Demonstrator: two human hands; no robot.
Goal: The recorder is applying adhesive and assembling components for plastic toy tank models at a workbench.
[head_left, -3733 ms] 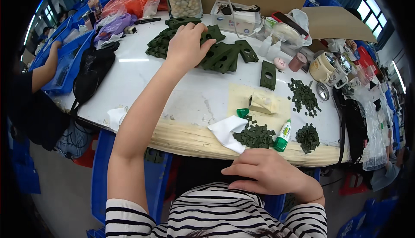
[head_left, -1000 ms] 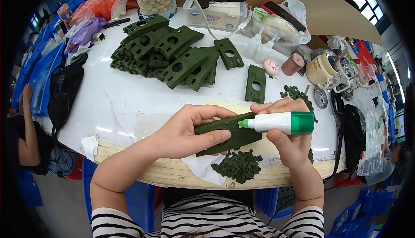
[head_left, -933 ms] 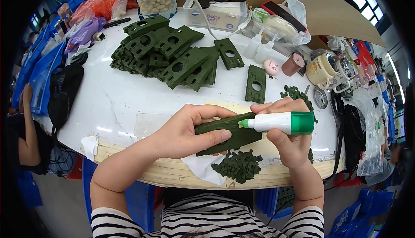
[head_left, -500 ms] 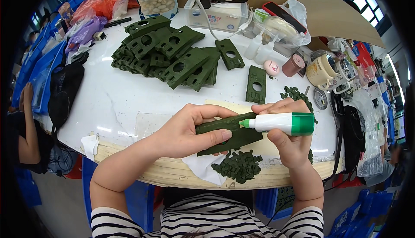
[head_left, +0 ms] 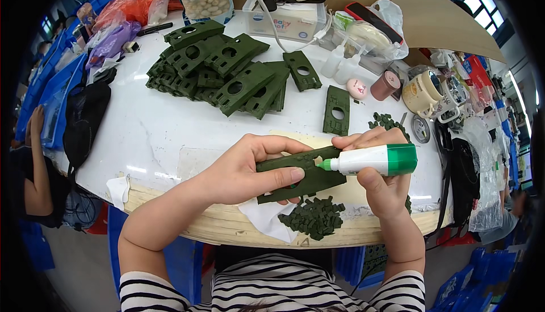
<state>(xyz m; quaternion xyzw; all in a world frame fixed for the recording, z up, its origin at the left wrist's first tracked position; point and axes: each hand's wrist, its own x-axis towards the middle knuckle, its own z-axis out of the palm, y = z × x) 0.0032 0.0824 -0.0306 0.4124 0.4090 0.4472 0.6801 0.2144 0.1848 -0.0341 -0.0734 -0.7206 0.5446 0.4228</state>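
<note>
My left hand (head_left: pixel 250 170) grips a dark green plastic model tank hull top (head_left: pixel 318 182), thumb on its face and fingers behind. The part is tilted above the table's near edge. My right hand (head_left: pixel 385 190) is wrapped round a white glue bottle (head_left: pixel 363 160) with a green base, held nearly level. Its light green nozzle points left and meets the hull's upper face, or hovers just over it; I cannot tell which. Beside the nozzle a small pale patch shows on the part. Under the hull lies a heap of small dark green pieces (head_left: pixel 312 219).
A stack of similar hull tops (head_left: pixel 210 65) stands at the back left. Two single ones (head_left: pixel 336 110) lie right of it. More small pieces (head_left: pixel 389 122), squeeze bottles (head_left: pixel 340 65), a pink spool (head_left: pixel 385 85) and a mug (head_left: pixel 421 93) are at the right. A white tissue (head_left: pixel 264 221) hangs over the front edge.
The bottle has shifted slightly right and its nozzle a little down, baring the pale patch on the hull. My left hand has barely moved.
</note>
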